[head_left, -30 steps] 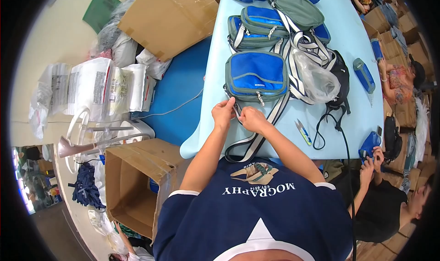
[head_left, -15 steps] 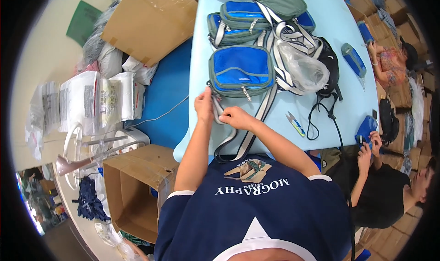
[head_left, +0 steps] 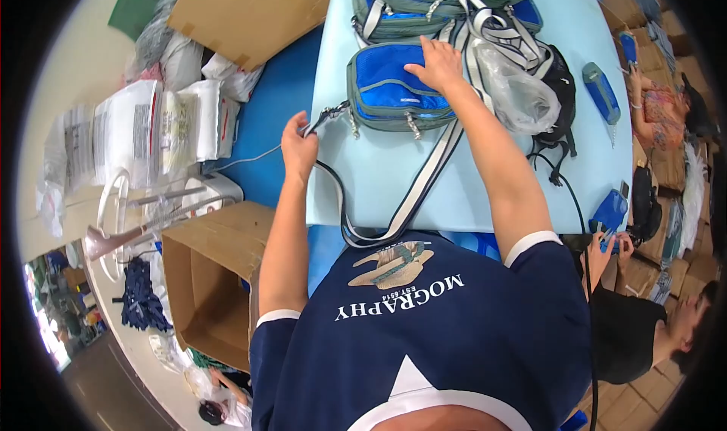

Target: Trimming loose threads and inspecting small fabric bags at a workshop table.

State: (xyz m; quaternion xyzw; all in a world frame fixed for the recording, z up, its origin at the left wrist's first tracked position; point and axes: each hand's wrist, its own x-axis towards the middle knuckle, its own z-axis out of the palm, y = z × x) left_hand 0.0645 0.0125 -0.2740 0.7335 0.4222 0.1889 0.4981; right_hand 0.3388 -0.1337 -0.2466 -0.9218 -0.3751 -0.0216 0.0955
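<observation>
A blue shoulder bag (head_left: 394,90) with grey-green edging and dangling zip pulls lies flat on the pale blue table. My right hand (head_left: 441,66) rests on its upper right part, fingers spread. Off the table's left edge, my left hand (head_left: 300,145) is closed on the bag's strap (head_left: 425,183), close to the metal clip (head_left: 331,113) at the bag's left side. The strap is white with dark edges and loops down toward my shirt, then back up to the bag's right side. Part of the bag is hidden under my right hand.
Similar blue and grey-green bags (head_left: 409,24) are piled at the far end, beside tangled straps, a clear plastic bag (head_left: 522,98) and a black bag (head_left: 559,90). A cardboard box (head_left: 204,280) stands at lower left. Co-workers handle blue pouches (head_left: 610,208) at right.
My left hand has moved left, drawing the strap out past the table edge. My right hand has left the strap and gone up onto the bag. The camera view has shifted slightly.
</observation>
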